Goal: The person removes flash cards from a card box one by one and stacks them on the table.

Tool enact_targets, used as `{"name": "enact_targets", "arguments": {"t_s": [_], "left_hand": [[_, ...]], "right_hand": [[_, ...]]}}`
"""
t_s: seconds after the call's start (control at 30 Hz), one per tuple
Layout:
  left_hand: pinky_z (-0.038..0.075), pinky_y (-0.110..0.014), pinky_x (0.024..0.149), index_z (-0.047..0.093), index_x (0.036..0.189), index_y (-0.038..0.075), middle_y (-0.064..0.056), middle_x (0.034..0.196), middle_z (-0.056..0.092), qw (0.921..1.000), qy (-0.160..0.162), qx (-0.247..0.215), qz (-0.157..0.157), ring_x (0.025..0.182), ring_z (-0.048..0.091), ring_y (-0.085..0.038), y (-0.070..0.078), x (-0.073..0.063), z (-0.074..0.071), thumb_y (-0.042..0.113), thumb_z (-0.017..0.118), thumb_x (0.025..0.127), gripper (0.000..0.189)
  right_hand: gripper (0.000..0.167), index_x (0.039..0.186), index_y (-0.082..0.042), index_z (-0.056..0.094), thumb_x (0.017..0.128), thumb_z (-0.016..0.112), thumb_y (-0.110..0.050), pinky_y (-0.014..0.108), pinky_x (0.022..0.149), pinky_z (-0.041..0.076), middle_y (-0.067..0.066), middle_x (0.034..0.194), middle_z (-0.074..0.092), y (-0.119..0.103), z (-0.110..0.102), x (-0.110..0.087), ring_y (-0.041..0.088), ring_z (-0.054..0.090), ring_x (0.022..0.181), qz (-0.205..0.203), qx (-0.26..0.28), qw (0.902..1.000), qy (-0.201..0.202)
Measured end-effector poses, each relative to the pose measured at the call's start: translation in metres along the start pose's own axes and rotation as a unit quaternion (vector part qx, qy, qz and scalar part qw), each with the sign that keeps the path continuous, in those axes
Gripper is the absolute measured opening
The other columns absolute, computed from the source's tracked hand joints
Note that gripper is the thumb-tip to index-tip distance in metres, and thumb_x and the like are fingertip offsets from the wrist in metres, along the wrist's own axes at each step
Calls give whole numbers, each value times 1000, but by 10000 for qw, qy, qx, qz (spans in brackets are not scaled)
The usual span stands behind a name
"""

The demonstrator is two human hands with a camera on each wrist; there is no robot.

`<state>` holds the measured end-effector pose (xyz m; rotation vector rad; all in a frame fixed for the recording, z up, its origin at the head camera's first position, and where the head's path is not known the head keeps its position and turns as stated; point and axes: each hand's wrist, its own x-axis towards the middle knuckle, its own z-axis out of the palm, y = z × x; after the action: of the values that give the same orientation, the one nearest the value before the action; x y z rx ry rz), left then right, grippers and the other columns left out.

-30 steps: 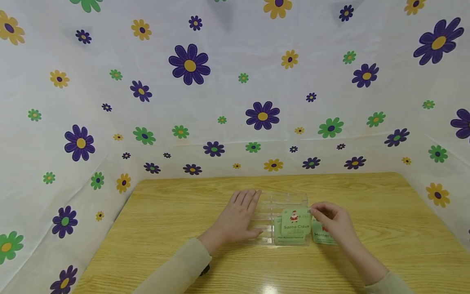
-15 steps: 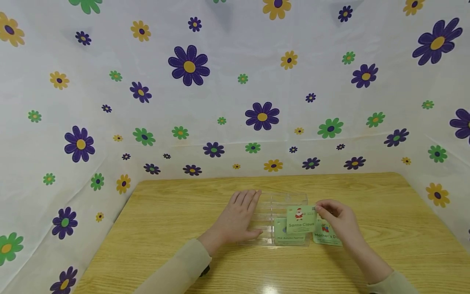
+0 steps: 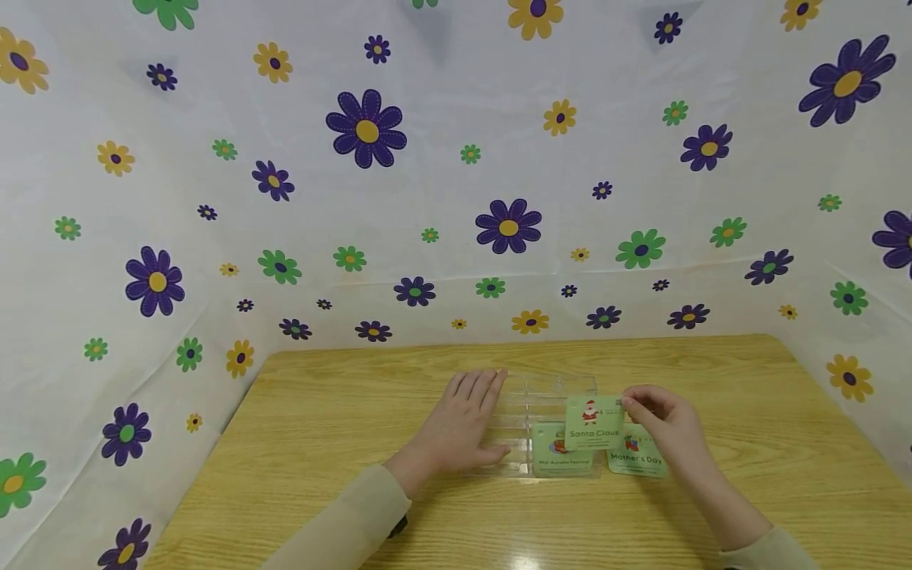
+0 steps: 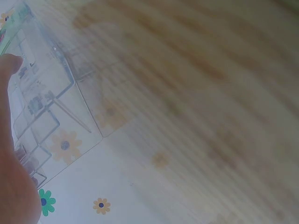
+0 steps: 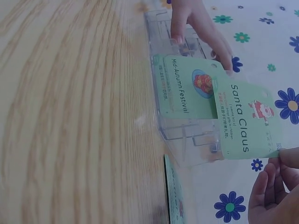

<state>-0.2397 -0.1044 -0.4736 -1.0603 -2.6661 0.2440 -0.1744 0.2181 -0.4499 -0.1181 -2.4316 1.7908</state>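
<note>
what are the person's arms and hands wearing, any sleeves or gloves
Both hands are bare, with no gloves or rings that show. The left hand comes out of a long beige sleeve ending at the wrist, with something small and dark under its cuff. The right hand has a matching beige sleeve, seen only at the frame's edge.

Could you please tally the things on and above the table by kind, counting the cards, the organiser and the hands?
Green cards: 3 (Santa Claus card, Mid-Autumn Festival card, Mother's Day card)
Clear plastic organiser: 1
Hands: 2 (left hand, right hand)
Total: 6
</note>
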Motion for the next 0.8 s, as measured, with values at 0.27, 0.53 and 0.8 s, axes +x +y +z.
{"name": "enact_targets", "arguments": {"t_s": [0.27, 0.53, 0.8], "left_hand": [[33, -47, 127, 17, 169, 4, -11, 164, 40, 10000, 28, 52, -5, 149, 42, -28, 0, -1, 2, 77, 58, 92, 113], [32, -47, 127, 17, 169, 4, -11, 165, 40, 10000, 24, 56, -5, 149, 41, -28, 0, 0, 1, 77, 58, 92, 113], [33, -47, 127, 18, 169, 4, -11, 165, 40, 10000, 30, 84, -12, 149, 41, -28, 0, 0, 2, 78, 57, 92, 113]], "right_hand": [[30, 124, 10, 67, 107, 64, -15, 18, 83, 55, -22, 94, 65, 4, -4, 0, -2, 60, 88, 178, 66, 9998, 39], [28, 122, 7, 68, 107, 63, -15, 17, 84, 55, -19, 96, 67, 7, -9, 1, -4, 60, 90, 158, 2, 9998, 96], [27, 120, 9, 68, 107, 63, -14, 16, 82, 54, -25, 91, 65, 10, -13, 1, -5, 59, 88, -33, 71, 9998, 188]]}}
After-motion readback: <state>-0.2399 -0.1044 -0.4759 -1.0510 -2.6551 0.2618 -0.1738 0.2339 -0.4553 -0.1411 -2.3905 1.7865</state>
